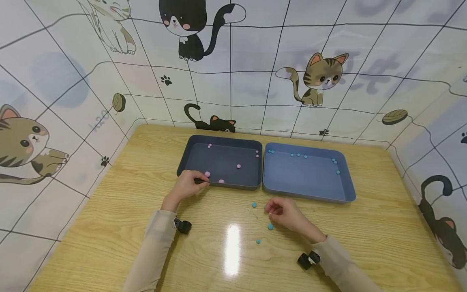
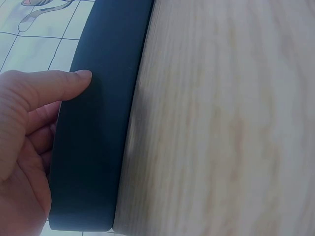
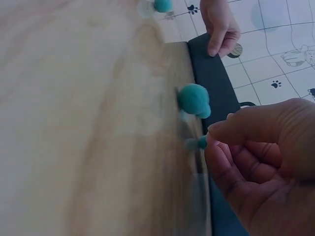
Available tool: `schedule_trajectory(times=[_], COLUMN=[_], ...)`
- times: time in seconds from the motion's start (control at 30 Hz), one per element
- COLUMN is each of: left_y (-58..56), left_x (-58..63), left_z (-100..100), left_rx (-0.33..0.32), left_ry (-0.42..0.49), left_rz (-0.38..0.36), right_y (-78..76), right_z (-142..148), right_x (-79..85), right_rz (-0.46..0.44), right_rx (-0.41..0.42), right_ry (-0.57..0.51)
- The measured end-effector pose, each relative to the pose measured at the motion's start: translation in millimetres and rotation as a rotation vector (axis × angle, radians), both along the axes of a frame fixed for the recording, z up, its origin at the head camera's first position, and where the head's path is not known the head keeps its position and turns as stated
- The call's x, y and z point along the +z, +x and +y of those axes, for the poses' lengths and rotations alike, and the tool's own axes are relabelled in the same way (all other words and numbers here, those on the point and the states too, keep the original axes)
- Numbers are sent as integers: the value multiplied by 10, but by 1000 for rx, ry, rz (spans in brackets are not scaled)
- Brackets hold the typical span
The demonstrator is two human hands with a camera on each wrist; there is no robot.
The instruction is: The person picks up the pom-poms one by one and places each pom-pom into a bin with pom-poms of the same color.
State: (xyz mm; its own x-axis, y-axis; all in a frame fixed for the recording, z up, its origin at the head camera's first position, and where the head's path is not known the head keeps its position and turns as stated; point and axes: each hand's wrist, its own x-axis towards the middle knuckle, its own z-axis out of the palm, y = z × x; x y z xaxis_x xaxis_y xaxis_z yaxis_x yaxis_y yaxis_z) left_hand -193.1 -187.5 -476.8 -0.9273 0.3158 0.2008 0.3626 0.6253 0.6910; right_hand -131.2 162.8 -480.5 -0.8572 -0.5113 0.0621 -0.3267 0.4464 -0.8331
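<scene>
My left hand (image 1: pixel 187 184) holds the near-left wall of the dark tray (image 1: pixel 215 185); in the left wrist view its thumb (image 2: pixel 74 84) lies on the outer side and the other fingers go behind the wall. My right hand (image 1: pixel 286 214) is over the table in front of the blue tray (image 1: pixel 306 196). Its thumb and index finger come together at a small teal pom-pom (image 3: pixel 202 142), partly hidden by the fingertips. On the wood around that hand lie a larger teal pom-pom (image 1: pixel 270 226), another (image 1: pixel 254 205) farther left, and a small one (image 1: pixel 258 241) nearer me.
Several pink pom-poms (image 1: pixel 238 166) of mixed sizes lie in the dark tray. Small teal pom-poms (image 1: pixel 298 155) lie along the back and right of the blue tray. Both trays stand side by side on the wooden table (image 1: pixel 120 227), near a cat-patterned wall covering (image 1: pixel 251 93).
</scene>
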Motion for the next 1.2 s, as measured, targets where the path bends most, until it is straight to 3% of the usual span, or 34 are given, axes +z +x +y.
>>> schedule_trajectory(times=[0.5, 0.7, 0.9, 1.07, 1.2], left_y=[5, 4, 1, 0, 0], left_x=[-6, -3, -3, 4, 12], left_z=[4, 3, 5, 3, 7], left_rx=[-5, -3, -9, -4, 0], left_ry=[6, 13, 12, 13, 16], left_rz=[2, -3, -5, -7, -17], right_y=[-173, -243, -233, -355, -416], right_z=[-114, -182, -298, -317, -363], right_x=[224, 324, 553, 472, 514], right_rz=[90, 66, 64, 55, 30], right_rx=[5, 1, -34, -35, -45], right_ry=[-100, -135, -103, -144, -169])
